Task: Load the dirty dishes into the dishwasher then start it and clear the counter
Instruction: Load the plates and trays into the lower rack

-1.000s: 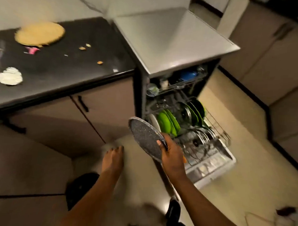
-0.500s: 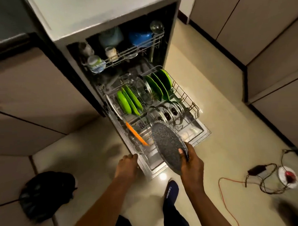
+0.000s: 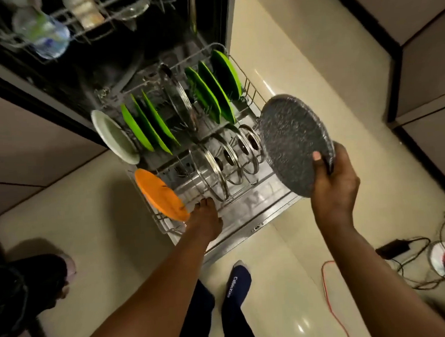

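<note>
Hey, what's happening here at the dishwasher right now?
A person is loading the dishwasher. The right hand grips a speckled grey plate, held in the air at the right side of the pulled-out lower rack, not yet slotted in. The left hand reaches to the rack's front edge beside an orange plate. Green plates, a white plate and glass lids already stand in the rack.

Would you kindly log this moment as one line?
right hand holds speckled grey plate | left hand at lower rack | plate unloaded
</note>
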`<state>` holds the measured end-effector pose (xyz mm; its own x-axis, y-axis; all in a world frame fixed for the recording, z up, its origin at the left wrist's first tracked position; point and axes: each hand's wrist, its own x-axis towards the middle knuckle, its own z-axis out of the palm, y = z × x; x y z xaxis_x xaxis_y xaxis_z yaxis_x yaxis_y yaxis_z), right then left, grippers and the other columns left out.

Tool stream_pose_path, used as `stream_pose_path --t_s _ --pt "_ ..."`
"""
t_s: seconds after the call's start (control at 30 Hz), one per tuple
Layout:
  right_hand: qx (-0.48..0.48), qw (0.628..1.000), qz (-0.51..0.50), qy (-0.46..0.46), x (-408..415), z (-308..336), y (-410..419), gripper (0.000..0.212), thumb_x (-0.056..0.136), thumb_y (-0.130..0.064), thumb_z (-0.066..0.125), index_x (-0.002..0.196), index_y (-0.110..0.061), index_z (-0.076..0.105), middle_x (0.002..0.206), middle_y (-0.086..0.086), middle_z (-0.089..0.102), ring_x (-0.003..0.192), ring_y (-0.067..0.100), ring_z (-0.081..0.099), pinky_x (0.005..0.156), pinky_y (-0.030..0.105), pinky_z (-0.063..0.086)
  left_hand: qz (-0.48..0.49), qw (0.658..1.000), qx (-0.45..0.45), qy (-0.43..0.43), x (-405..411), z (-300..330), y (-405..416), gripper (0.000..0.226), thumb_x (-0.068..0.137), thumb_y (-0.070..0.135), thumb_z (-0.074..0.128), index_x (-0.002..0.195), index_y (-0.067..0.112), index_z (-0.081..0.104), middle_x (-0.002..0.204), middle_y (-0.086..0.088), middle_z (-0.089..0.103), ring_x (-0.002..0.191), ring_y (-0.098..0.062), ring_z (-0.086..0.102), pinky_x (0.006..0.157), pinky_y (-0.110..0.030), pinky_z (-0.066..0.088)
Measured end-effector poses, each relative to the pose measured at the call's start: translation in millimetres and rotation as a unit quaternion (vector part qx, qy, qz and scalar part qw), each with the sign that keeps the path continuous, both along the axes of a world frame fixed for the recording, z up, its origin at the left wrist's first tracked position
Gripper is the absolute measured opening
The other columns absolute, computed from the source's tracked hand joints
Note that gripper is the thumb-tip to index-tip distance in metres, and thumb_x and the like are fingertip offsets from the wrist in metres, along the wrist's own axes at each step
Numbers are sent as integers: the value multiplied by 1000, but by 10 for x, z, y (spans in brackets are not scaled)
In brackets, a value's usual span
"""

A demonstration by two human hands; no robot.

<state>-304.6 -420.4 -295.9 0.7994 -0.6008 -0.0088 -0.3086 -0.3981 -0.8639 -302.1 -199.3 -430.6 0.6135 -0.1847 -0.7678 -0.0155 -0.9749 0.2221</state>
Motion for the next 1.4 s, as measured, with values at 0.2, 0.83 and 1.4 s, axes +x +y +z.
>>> stream_pose_path --t_s 0.2,0.83,1.4 --pt "-39 999 18 1 697 -703 -368 24 98 -16 52 121 -12 59 96 -9 62 77 -9 50 72 7 39 -54 997 33 -54 -325 -661 -10 59 105 31 28 151 0 10 158 -21 12 146 -33 15 117 -37 24" --pt "-88 975 49 199 1526 -1819 -746 32 97 -24 55 121 -4 45 112 19 60 89 25 51 72 30 38 -70 993 46 -85 -585 -852 36 79 101 20 39 146 1 -23 156 -21 -22 147 -35 -16 122 -41 7" --pt "-202 945 222 133 -562 -344 601 43 83 -3 69 123 -1 55 118 14 55 110 29 51 92 30 40 -28 986 -21 -161 -344 774 304 44 92 4 45 136 12 44 133 -8 53 121 -23 49 98 -32 39"
